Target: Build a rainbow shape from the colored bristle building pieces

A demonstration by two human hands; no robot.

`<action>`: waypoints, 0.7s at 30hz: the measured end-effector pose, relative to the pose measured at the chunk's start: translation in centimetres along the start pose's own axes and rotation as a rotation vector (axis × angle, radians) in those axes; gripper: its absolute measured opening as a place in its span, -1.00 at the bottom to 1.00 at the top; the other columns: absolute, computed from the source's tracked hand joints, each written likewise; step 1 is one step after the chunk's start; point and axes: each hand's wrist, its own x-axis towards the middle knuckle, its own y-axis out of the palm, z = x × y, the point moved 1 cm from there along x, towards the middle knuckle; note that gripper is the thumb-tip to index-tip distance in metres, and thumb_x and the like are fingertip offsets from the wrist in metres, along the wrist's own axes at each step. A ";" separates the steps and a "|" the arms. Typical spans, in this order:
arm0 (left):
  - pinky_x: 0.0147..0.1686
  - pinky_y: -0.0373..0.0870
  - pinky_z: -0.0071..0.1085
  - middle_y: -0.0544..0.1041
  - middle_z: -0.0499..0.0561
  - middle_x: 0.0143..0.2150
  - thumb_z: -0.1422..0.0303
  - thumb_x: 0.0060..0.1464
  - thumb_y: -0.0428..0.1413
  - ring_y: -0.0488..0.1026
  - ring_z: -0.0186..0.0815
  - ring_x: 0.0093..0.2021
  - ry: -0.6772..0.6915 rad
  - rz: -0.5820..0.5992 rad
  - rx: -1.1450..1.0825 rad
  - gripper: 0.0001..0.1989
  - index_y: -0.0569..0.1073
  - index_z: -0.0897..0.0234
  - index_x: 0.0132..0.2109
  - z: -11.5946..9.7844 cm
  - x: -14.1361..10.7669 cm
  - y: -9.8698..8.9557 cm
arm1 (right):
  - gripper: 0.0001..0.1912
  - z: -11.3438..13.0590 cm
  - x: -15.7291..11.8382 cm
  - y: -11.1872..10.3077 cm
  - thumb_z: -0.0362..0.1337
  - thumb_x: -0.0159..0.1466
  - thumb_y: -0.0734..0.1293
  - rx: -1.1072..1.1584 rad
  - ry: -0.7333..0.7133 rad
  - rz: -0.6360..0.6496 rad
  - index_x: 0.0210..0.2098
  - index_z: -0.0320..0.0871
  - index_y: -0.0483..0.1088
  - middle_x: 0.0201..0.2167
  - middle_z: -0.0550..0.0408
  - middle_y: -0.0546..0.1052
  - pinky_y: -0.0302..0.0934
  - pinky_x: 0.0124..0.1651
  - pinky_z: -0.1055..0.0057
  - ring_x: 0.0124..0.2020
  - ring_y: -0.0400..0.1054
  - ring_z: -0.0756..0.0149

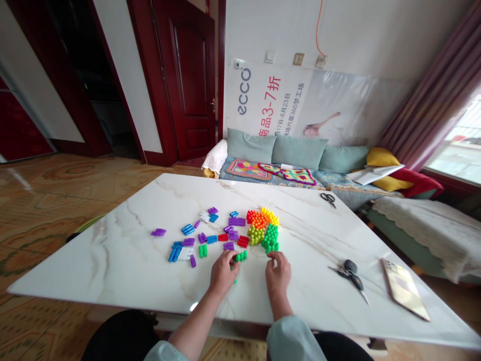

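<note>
My left hand (224, 273) is closed at the fingertips on a small cluster of green bullet-shaped plastic pieces (241, 256), just above the table. A bit of green also shows below those fingers. To its right, my right hand (278, 271) has its fingers curled together near the table; what they hold, if anything, is hidden. Just beyond it a larger green cluster (271, 236) stands upright. Olive-green (256, 234), red-orange (257, 219) and yellow (271, 215) clusters stand against it. Purple (236, 221), blue (212, 239), red (242, 241) and white pieces (185, 254) lie scattered to the left.
Black-handled scissors (351, 276) and a phone (406, 288) lie on the right of the marble-patterned table (124, 240). Another pair of scissors (328, 199) is near the far right corner. A sofa with cushions (300, 152) stands behind the table.
</note>
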 end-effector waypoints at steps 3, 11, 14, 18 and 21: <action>-0.30 0.30 -0.49 0.46 -0.09 -0.33 0.54 0.00 0.10 0.40 -0.41 -0.37 0.008 -0.009 0.003 -0.78 0.44 0.21 -0.17 0.1 0.0 0.1 | -0.68 0.4 -0.2 0.2 -0.44 0.08 0.11 -0.007 -0.060 0.141 -0.38 -0.13 0.48 -0.35 0.05 0.56 0.18 -0.13 0.32 -0.26 0.41 0.25; -0.31 0.30 -0.49 0.45 -0.09 -0.33 0.54 -0.02 0.10 0.39 -0.40 -0.38 0.007 -0.016 0.004 -0.77 0.45 0.21 -0.18 -0.2 0.0 -0.2 | -0.57 -0.3 0.0 0.8 -0.46 0.12 0.09 -0.114 -0.003 0.112 -0.18 -0.23 0.51 -0.18 -0.06 0.58 0.22 -0.06 0.29 -0.17 0.38 0.19; -0.29 0.31 -0.48 0.46 -0.08 -0.32 0.54 -0.01 0.09 0.39 -0.39 -0.37 0.000 -0.006 -0.002 -0.77 0.45 0.22 -0.17 -0.2 0.0 -0.2 | -0.57 -0.1 0.1 0.7 -0.47 0.09 0.10 -0.108 -0.037 0.130 -0.18 -0.20 0.50 -0.16 -0.03 0.57 0.20 -0.07 0.29 -0.16 0.36 0.19; -0.29 0.31 -0.48 0.46 -0.07 -0.32 0.54 -0.01 0.09 0.39 -0.39 -0.37 -0.012 0.004 -0.005 -0.77 0.44 0.22 -0.17 -0.2 0.0 -0.2 | -0.65 0.1 0.0 0.3 -0.45 0.09 0.11 -0.117 -0.011 0.068 -0.30 -0.16 0.49 -0.25 -0.02 0.54 0.17 -0.14 0.29 -0.20 0.33 0.18; -0.29 0.31 -0.48 0.46 -0.08 -0.32 0.54 -0.01 0.10 0.39 -0.39 -0.37 -0.013 0.007 0.005 -0.78 0.45 0.21 -0.18 -0.2 0.1 -0.1 | -0.70 0.0 0.0 -0.1 -0.43 0.09 0.12 -0.187 0.080 -0.005 -0.38 -0.15 0.47 -0.27 -0.04 0.50 0.14 -0.18 0.27 -0.23 0.31 0.16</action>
